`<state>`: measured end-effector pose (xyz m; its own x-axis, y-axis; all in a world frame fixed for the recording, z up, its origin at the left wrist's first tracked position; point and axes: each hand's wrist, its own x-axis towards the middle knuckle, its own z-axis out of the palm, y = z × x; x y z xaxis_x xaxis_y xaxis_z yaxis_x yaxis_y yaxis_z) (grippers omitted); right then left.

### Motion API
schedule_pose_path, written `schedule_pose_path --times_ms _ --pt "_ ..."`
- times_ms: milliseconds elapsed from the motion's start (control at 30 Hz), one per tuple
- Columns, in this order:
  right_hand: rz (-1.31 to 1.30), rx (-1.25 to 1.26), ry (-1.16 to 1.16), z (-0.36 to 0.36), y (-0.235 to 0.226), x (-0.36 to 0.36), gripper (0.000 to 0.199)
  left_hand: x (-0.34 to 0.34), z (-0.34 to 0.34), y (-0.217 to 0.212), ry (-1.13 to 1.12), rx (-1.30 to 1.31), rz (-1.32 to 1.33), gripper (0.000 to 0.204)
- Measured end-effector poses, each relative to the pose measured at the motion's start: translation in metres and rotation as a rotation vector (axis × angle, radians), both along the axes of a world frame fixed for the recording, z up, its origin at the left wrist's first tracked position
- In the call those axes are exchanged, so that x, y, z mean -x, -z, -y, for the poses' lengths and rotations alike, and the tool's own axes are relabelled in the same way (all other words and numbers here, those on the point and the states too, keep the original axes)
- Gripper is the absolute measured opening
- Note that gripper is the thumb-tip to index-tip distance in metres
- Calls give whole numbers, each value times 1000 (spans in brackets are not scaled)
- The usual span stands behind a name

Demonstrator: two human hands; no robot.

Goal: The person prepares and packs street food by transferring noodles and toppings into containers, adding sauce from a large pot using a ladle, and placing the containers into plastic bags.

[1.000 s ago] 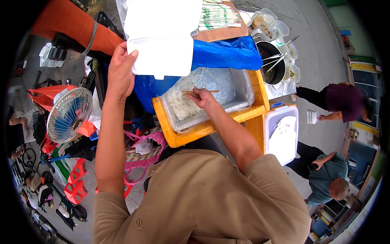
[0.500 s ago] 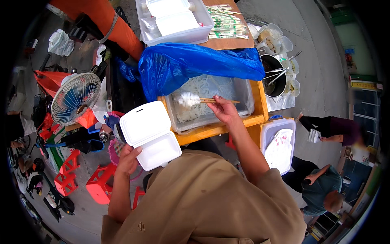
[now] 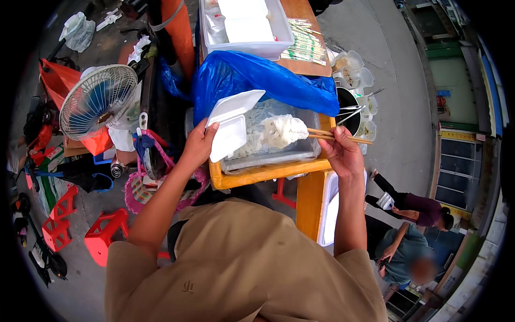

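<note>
My left hand point(image 3: 200, 140) grips a white foam takeout box point(image 3: 229, 137) by its outer edge; the lid stands up and the inside looks bare. In my right hand point(image 3: 343, 153) is a pair of wooden chopsticks point(image 3: 321, 133), held level. A clump of white rice noodles point(image 3: 283, 130) hangs on their tips, just right of the box and apart from it. Below the clump lies a clear plastic-lined tray point(image 3: 257, 165) with more white noodles in it, set in a yellow wooden frame point(image 3: 268, 177).
A blue plastic sheet point(image 3: 257, 78) is bunched behind the tray. Beyond it stand a plastic bin point(image 3: 244, 47) of foam boxes and wrapped chopsticks point(image 3: 306, 44). A dark pot point(image 3: 347, 107) with utensils and several cups are at right. At left are a fan point(image 3: 99, 102) and red stools point(image 3: 105, 236). Two people are at right.
The noodle clump has been lifted from the tray and moved right with the chopsticks. My left hand has brought the box up and forward over the tray's left side, tilting it.
</note>
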<state>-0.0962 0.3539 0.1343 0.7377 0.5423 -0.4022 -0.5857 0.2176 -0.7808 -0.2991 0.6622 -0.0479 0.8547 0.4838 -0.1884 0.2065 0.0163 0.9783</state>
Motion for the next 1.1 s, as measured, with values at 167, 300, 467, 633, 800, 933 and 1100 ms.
schedule_pose_path --times_ms 167,300,467,633,800,933,1100 --pt "211 8 -38 -18 -65 18 9 -28 13 19 75 53 5 45" --pt "535 340 -132 -58 -73 48 15 -34 21 18 52 798 36 60" --pt "1109 531 -452 -90 -17 51 11 -39 27 9 148 1123 214 78" --pt "906 481 -354 -70 0 38 15 -36 23 20 141 1147 216 81" --pt "431 365 32 -26 1 16 19 -37 16 17 159 1077 207 96" --pt "239 391 205 -2 84 -32 19 -21 9 23 126 1067 194 100" --pt "6 502 192 -7 261 -82 18 0 14 10 70 1025 126 107"
